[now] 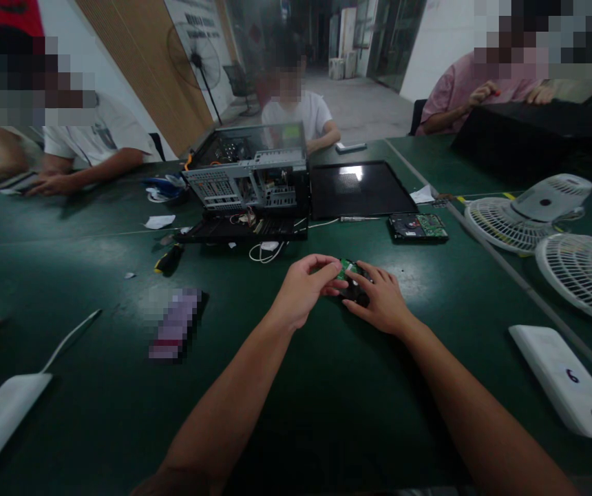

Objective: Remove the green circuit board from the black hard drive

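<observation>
Ahead of me on the green table is a small dark device with a green circuit board (346,266), which looks like a hard drive, partly hidden by my fingers. My left hand (309,286) pinches at the board's left edge, thumb against fingers. From the right, my right hand (381,296) holds the device's dark body (361,297), with the thumb at the near side and the fingers on top and at the far side. A hard drive (418,227) with a green board lies flat beyond my right hand.
An opened computer case (247,179) stands ahead, its black side panel (361,189) flat beside it. A yellow-black screwdriver (168,259) and a phone (177,324) lie left. White fans (579,275) and a white power bank (567,382) are right. Other people sit around the table.
</observation>
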The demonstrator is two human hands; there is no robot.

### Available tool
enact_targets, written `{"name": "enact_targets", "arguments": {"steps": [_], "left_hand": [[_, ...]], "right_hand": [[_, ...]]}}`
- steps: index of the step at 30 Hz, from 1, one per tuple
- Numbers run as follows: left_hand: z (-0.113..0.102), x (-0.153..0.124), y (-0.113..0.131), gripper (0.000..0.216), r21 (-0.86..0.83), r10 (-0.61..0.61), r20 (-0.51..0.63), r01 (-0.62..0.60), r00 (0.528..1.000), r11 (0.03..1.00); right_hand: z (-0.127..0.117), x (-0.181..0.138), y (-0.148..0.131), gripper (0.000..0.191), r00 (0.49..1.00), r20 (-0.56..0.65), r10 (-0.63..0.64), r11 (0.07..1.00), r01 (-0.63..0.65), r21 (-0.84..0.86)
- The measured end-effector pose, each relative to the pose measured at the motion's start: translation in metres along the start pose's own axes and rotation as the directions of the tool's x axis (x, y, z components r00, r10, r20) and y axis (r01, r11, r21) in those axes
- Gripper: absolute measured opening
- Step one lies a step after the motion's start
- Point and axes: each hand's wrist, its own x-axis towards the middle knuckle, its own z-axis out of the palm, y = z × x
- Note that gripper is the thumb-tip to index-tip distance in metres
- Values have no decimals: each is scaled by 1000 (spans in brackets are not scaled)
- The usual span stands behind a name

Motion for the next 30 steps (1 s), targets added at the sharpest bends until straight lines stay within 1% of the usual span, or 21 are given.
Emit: {"name": "enact_targets", "arguments": {"steps": [3,5,7,11,17,21,25,30], "left_hand": [[-2,1,-2,22,78,55,-7,-54,998,995],[-2,2,-2,23,96,71,5,-72,997,993],[-1,1,-1,25,73,52,26,-53,998,996],[2,-2,1,22,-20,-23,66,24,998,1000],[5,-3,1,20,-97,-46,56,52,997,994],[6,-3,1,18,-105,-65,55,71,996,992],[4,-2,1,17,-112,-59,39,63,998,992],[1,-1,0,21,-114,-15,32,18,999,993]], "right_hand": [[0,0,-1,63,1000,3,3,1000,-3,-6],[0,0,0,63,1000,1,1,1000,-1,-9],[0,0,0,63,1000,-2,-1,1000,0,-8],[1,0,1,63,1000,-3,-4,1000,4,-10],[2,-1,1,64,1000,-6,-12,1000,12,-12],[3,0,2,65,1000,-8,-8,1000,8,-9],[2,0,2,65,1000,-2,-6,1000,6,-2],[1,0,1,63,1000,1,2,1000,-2,3]]}}
